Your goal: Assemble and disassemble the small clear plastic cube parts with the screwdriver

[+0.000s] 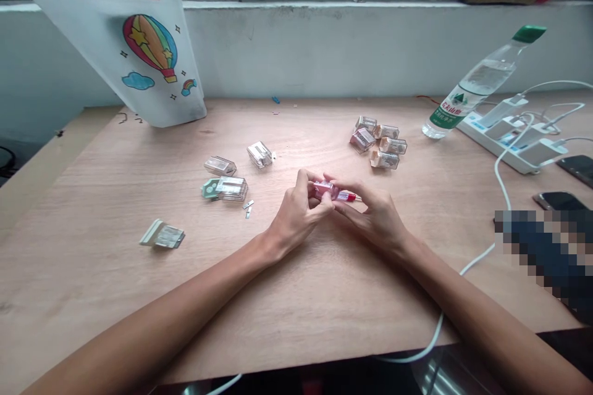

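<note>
A small pink pencil sharpener part is pinched in the fingers of my left hand, above the middle of the table. My right hand meets it from the other side, its fingertips closed around a small screwdriver with a red end and a thin metal shaft. The fingers partly hide both things, so I cannot tell whether the tool touches a screw. Left of my hands lie two loose metal blades, a clear sharpener case with a green part, and two more clear cases, one being this one.
A small plastic bag lies at left. Several clear-cased sharpeners cluster beyond my right hand. Further right are a water bottle, a power strip with chargers, a white cable and phones. A balloon-print bag stands back left.
</note>
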The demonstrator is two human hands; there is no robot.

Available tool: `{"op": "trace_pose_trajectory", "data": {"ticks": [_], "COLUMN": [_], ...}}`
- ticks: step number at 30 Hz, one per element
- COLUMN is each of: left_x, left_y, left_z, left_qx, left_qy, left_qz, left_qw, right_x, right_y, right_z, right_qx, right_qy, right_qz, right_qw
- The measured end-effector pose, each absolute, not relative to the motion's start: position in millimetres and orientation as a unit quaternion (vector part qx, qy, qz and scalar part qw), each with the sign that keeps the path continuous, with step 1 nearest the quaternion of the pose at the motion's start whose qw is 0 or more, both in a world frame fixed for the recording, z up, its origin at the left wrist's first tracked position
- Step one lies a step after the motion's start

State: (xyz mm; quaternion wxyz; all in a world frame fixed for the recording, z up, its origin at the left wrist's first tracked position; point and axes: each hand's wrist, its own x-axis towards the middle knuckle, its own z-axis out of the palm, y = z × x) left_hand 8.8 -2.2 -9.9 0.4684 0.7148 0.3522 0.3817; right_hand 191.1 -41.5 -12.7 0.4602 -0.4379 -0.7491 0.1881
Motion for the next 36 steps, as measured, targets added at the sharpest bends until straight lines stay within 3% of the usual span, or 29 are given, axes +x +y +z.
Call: {"op": "trace_pose_trajectory", "data": {"ticks": [6,15,21,30,36], "left_x": [9,12,11,8,8], "left_y": [0,-2,0,3,3], "left_z": [-14,-20,-23,-19,-18], "left_qx": [0.764,0.869,0.883,0.906,0.936], "left_qy": [0.369,0.303,0.302,0.267,0.242], "left_qz": [0.372,0.327,0.302,0.283,0.224], "left_qw": [0.377,0.213,0.195,0.169,0.127], "right_x": [196,201,201,205,215], "right_y": [-40,-41,-44,-45,-46], "right_z": [-6,0,2,6,10], "right_qx": [-0.46,-0.446,-0.453,-0.431,-0.394], "right_qy": [-0.753,-0.786,-0.793,-0.836,-0.863], "right_qz": [0.223,0.105,0.111,-0.004,0.038], "right_qw": [0.415,0.415,0.393,0.34,0.314]}}
